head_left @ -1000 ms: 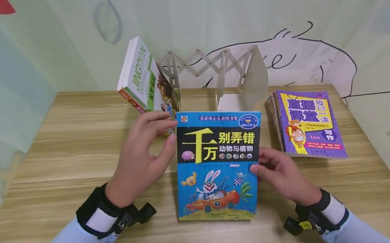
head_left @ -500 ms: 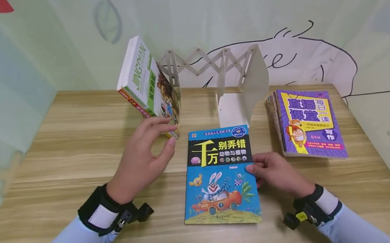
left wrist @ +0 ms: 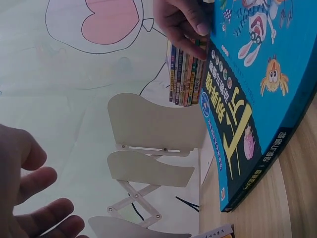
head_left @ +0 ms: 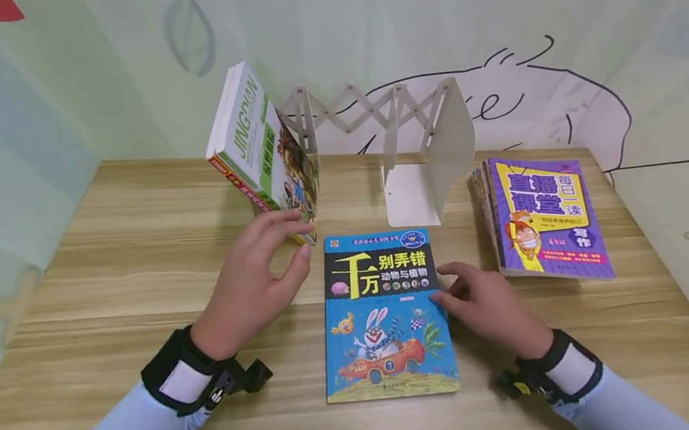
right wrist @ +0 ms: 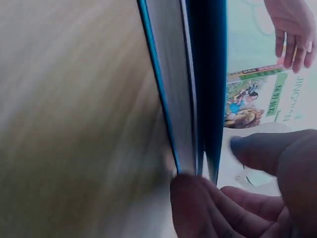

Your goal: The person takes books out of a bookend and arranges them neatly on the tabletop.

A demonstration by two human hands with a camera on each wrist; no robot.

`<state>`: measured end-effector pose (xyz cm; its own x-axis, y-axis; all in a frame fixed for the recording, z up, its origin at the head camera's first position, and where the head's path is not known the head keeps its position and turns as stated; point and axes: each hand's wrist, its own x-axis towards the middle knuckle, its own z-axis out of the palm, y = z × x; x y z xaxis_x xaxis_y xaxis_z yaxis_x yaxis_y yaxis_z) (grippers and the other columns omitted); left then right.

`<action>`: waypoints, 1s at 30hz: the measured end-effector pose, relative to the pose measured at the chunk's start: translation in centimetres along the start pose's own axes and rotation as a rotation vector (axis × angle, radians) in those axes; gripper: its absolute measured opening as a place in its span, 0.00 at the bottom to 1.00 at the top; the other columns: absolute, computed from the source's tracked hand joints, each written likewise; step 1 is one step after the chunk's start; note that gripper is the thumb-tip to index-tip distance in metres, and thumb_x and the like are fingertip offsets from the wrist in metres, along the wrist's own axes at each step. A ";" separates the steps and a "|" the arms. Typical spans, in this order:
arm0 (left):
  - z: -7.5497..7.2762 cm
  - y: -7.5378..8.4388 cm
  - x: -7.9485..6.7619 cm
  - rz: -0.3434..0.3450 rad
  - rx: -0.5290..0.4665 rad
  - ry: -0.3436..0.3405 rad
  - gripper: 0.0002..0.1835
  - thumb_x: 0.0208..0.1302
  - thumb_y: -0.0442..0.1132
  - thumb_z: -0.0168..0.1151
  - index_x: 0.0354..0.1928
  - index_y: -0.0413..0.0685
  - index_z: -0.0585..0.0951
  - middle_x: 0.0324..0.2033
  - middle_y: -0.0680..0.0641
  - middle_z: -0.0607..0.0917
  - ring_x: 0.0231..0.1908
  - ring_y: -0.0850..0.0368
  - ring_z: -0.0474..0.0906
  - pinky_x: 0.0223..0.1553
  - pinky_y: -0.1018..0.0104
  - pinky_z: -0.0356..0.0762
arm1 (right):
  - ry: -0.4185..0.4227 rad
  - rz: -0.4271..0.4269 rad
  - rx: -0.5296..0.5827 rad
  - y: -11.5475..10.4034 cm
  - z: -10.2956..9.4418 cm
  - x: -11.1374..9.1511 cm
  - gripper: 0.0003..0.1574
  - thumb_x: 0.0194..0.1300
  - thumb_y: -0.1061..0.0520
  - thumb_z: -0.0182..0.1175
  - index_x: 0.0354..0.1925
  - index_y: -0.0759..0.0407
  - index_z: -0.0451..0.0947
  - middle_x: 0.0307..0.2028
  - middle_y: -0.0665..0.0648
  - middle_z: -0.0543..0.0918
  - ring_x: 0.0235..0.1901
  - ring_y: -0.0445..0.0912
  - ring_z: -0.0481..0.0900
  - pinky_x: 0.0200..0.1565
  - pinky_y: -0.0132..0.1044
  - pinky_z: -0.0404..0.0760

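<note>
A blue book with a rabbit in a carrot car lies flat on the wooden table, cover up. At its right edge is my right hand. The right wrist view has its fingertips against the page edge, while the thumb stands apart from the cover. My left hand hovers left of the book with loosely bent fingers, holding nothing. Just beyond it, thick white-and-green books stand at a tilt, their lower corner partly hidden behind that hand.
A cream folding bookend with a scissor lattice stands at the back centre, its base plate on the table. To the right leans a stack of books with a purple cover in front. Printed fabric hangs behind the table.
The blue book has come down from a raised tilt to lie flat on the table. My right thumb has lifted off its cover. The left hand has dropped slightly, away from the standing books.
</note>
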<state>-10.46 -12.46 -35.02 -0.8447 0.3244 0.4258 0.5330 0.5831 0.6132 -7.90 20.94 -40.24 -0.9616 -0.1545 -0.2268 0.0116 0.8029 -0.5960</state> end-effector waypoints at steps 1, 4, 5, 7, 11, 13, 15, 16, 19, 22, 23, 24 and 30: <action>0.0 0.0 0.0 -0.002 -0.001 -0.003 0.16 0.70 0.41 0.60 0.56 0.44 0.82 0.63 0.43 0.76 0.65 0.47 0.71 0.64 0.45 0.73 | 0.027 -0.022 -0.029 -0.1 -0.1 -0.1 0.34 0.67 0.45 0.65 0.65 0.58 0.73 0.39 0.55 0.87 0.33 0.45 0.83 0.35 0.39 0.83; 0.2 -0.2 0.0 0.000 -0.005 -0.010 0.17 0.70 0.42 0.60 0.57 0.44 0.81 0.64 0.43 0.76 0.66 0.46 0.70 0.64 0.44 0.72 | 0.089 -0.089 -0.060 -0.3 -0.4 -0.3 0.35 0.67 0.46 0.66 0.67 0.57 0.70 0.48 0.58 0.84 0.44 0.50 0.84 0.44 0.45 0.86; 0.3 -0.2 0.0 0.000 -0.006 -0.011 0.17 0.70 0.41 0.60 0.57 0.44 0.81 0.64 0.43 0.76 0.66 0.46 0.70 0.64 0.44 0.72 | 0.107 -0.111 -0.064 -0.4 -0.5 -0.3 0.37 0.67 0.46 0.66 0.68 0.56 0.68 0.52 0.59 0.83 0.49 0.52 0.83 0.47 0.48 0.86; 0.6 -0.1 0.0 0.004 -0.007 -0.023 0.19 0.69 0.41 0.61 0.59 0.44 0.80 0.64 0.43 0.76 0.66 0.46 0.70 0.64 0.45 0.72 | 0.137 -0.150 -0.064 -0.7 -0.6 -0.4 0.40 0.67 0.46 0.65 0.71 0.56 0.65 0.60 0.61 0.78 0.56 0.55 0.79 0.53 0.53 0.83; 1.6 0.1 0.0 0.017 0.011 -0.092 0.24 0.69 0.44 0.62 0.64 0.45 0.77 0.66 0.42 0.74 0.67 0.45 0.69 0.65 0.45 0.71 | 0.171 -0.206 -0.082 -1.2 -0.7 -0.2 0.46 0.68 0.44 0.64 0.75 0.54 0.58 0.70 0.60 0.69 0.67 0.57 0.69 0.61 0.59 0.75; 2.0 0.2 0.0 0.019 0.028 -0.127 0.27 0.69 0.46 0.62 0.67 0.46 0.75 0.67 0.42 0.73 0.68 0.45 0.67 0.66 0.44 0.71 | 0.172 -0.234 -0.092 -1.6 -0.8 0.0 0.47 0.68 0.42 0.64 0.76 0.52 0.56 0.71 0.59 0.67 0.70 0.57 0.65 0.64 0.62 0.71; 2.3 0.3 0.0 0.015 0.036 -0.146 0.28 0.68 0.48 0.63 0.68 0.47 0.74 0.68 0.42 0.72 0.69 0.45 0.67 0.65 0.44 0.71 | 0.165 -0.264 -0.094 -2.1 -1.0 0.1 0.49 0.67 0.39 0.63 0.77 0.50 0.54 0.73 0.58 0.64 0.72 0.58 0.62 0.66 0.63 0.68; 2.4 0.4 -0.1 0.012 0.036 -0.150 0.29 0.68 0.48 0.63 0.68 0.47 0.74 0.68 0.42 0.72 0.69 0.45 0.67 0.65 0.44 0.71 | 0.162 -0.280 -0.097 -2.3 -1.1 0.1 0.50 0.67 0.38 0.63 0.78 0.49 0.53 0.74 0.58 0.62 0.73 0.58 0.60 0.67 0.63 0.67; 2.6 0.5 -0.1 0.005 0.039 -0.160 0.31 0.67 0.48 0.64 0.69 0.48 0.72 0.69 0.41 0.70 0.69 0.45 0.66 0.65 0.43 0.71 | 0.167 -0.323 -0.100 -3.0 -1.4 0.2 0.52 0.67 0.37 0.63 0.78 0.48 0.51 0.76 0.58 0.58 0.75 0.58 0.56 0.68 0.64 0.64; 2.7 0.6 -0.2 -0.004 0.043 -0.177 0.32 0.66 0.49 0.64 0.70 0.49 0.71 0.70 0.41 0.69 0.70 0.44 0.64 0.65 0.42 0.71 | 0.181 -0.366 -0.090 -3.7 -1.6 0.3 0.51 0.67 0.38 0.63 0.78 0.48 0.50 0.77 0.57 0.57 0.75 0.56 0.56 0.69 0.63 0.64; 2.8 0.6 -0.2 -0.006 0.047 -0.182 0.32 0.66 0.49 0.65 0.70 0.50 0.71 0.70 0.41 0.69 0.70 0.44 0.64 0.65 0.42 0.71 | 0.181 -0.378 -0.084 -3.9 -1.6 0.4 0.51 0.67 0.39 0.63 0.78 0.47 0.50 0.77 0.57 0.57 0.75 0.56 0.55 0.69 0.63 0.64; 2.8 0.6 -0.2 -0.011 0.050 -0.188 0.33 0.66 0.50 0.65 0.71 0.50 0.71 0.70 0.41 0.68 0.70 0.45 0.64 0.65 0.43 0.71 | 0.180 -0.388 -0.078 -4.1 -1.6 0.4 0.51 0.68 0.39 0.62 0.78 0.47 0.50 0.77 0.57 0.57 0.75 0.56 0.55 0.69 0.63 0.64; 3.0 0.7 -0.3 -0.034 0.082 -0.196 0.33 0.67 0.52 0.63 0.71 0.52 0.70 0.70 0.43 0.68 0.69 0.45 0.65 0.64 0.44 0.73 | 0.139 -0.390 -0.042 -4.6 -1.6 0.4 0.50 0.68 0.37 0.60 0.78 0.46 0.50 0.77 0.55 0.57 0.75 0.55 0.55 0.69 0.62 0.64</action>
<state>-9.99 -9.93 -36.69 -0.8600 0.4370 0.2635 0.5048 0.6523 0.5654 -8.82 18.13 -36.34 -0.9195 -0.3749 0.1180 -0.3696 0.7225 -0.5843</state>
